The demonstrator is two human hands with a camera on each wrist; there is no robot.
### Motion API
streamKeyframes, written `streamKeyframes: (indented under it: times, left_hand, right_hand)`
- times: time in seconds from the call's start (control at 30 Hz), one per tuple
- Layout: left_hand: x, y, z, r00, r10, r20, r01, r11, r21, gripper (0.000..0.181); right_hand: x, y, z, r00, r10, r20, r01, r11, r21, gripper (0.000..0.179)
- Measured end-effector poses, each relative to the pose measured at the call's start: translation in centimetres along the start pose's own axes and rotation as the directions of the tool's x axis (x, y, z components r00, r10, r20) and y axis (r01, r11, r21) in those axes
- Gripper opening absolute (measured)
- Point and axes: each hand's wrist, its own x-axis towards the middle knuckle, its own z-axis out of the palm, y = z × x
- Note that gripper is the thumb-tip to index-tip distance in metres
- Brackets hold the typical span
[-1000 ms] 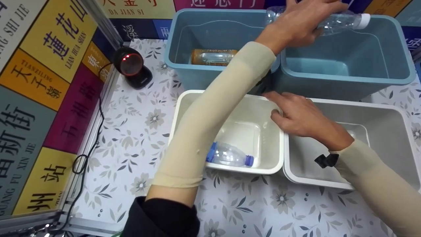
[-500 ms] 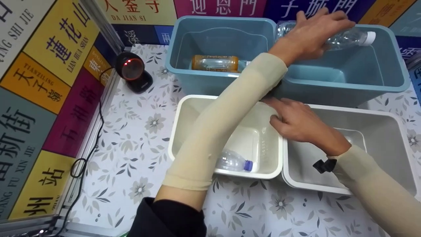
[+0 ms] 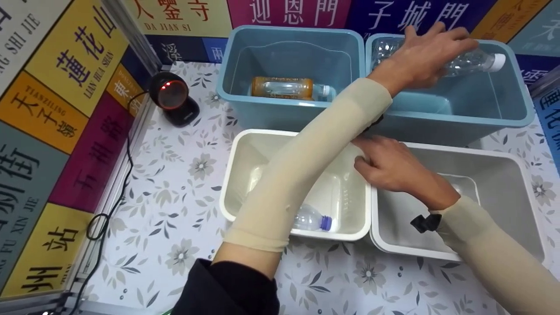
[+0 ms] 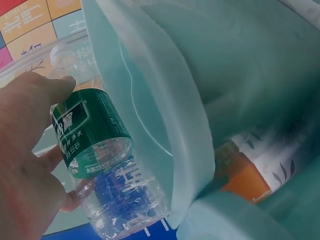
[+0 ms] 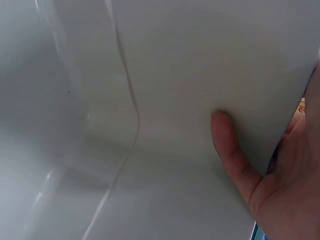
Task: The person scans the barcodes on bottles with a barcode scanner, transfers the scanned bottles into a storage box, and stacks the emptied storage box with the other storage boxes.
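My left hand (image 3: 431, 54) holds a clear plastic water bottle (image 3: 474, 63) with a white cap over the right blue bin (image 3: 455, 118). In the left wrist view, thumb and fingers reach round the bottle, and its green label (image 4: 95, 127) shows beside the bin wall. My right hand (image 3: 393, 168) is at the inner back corner where the two white bins meet. In the right wrist view, its thumb (image 5: 232, 152) presses one face of a pale bin wall (image 5: 180, 90), with the other fingers behind it.
An orange-labelled bottle (image 3: 284, 89) lies in the left blue bin (image 3: 288, 103). A clear bottle with a purple cap (image 3: 310, 218) lies in the left white bin (image 3: 332, 236). The right white bin (image 3: 525, 210) stands beside it. A black scanner (image 3: 173, 98) with a cable stands at left.
My left hand has moved the bottle rightward and lower over the right blue bin. My right hand stays at the white bins. The head view has tilted up slightly.
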Motion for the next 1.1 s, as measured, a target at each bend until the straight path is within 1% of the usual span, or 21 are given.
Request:
streamKeyframes:
  times: [0.27,0.4,0.5,0.67,0.9,0.97,1.1]
  left_hand:
    - [0.8,0.5,0.6,1.000,-0.001,0.029,0.002,0.999,-0.038,0.057]
    - [1.5,0.9,1.1,0.999,0.002,0.042,0.000,0.999,-0.040,0.058]
    - [2.1,1.0,1.3,0.999,-0.010,0.046,0.012,1.000,-0.028,0.058]
    - [2.8,1.2,1.3,0.999,-0.040,0.023,0.040,0.999,-0.006,0.057]
    - [2.7,0.9,1.4,0.997,-0.067,-0.045,0.067,0.998,-0.009,0.051]
    - [2.6,0.8,1.4,0.996,-0.074,-0.046,0.074,0.997,-0.015,0.051]
    - [2.3,0.7,1.5,0.996,-0.081,-0.025,0.080,0.996,-0.036,0.053]
  right_hand:
    - [-0.4,-0.1,0.0,1.000,0.000,-0.004,0.000,1.000,-0.001,0.023]
    - [-0.4,-0.1,-0.1,1.000,0.000,-0.003,0.000,1.000,0.000,0.018]
    - [-0.4,0.0,-0.2,1.000,0.004,-0.003,-0.004,1.000,-0.005,0.012]
    - [-0.3,0.1,-0.3,1.000,0.004,-0.003,-0.004,1.000,-0.017,0.010]
    - [-0.3,0.1,-0.4,1.000,-0.008,-0.004,0.008,1.000,-0.023,0.019]
    - [-0.3,0.1,-0.5,1.000,-0.008,0.001,0.008,1.000,-0.017,0.019]
    - [-0.2,0.0,-0.5,1.000,-0.006,0.010,0.006,1.000,-0.004,0.020]
